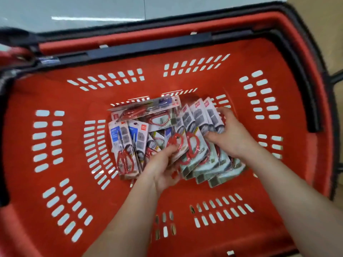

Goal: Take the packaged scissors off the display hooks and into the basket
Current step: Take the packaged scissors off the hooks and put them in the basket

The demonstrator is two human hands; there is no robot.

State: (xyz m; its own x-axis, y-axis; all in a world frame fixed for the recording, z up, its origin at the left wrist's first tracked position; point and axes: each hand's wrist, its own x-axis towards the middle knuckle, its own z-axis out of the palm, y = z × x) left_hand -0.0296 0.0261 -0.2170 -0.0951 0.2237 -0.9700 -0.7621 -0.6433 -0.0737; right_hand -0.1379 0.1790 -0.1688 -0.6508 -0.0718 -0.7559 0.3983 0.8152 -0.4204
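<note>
Two hands are down in the basket [185, 193]: left hand [163, 169] pinches, right hand [230, 138] wraps its fingers [225, 113] round, one fanned bunch of scissor packs [202, 162] (probably to set them down together); more packs [148, 111] lie beyond on its floor.

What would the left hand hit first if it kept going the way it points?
The left hand grips a scissors pack. Pushed straight on, it would probably meet the crosswise pack next, before the basket far wall; depth is unclear.
</note>
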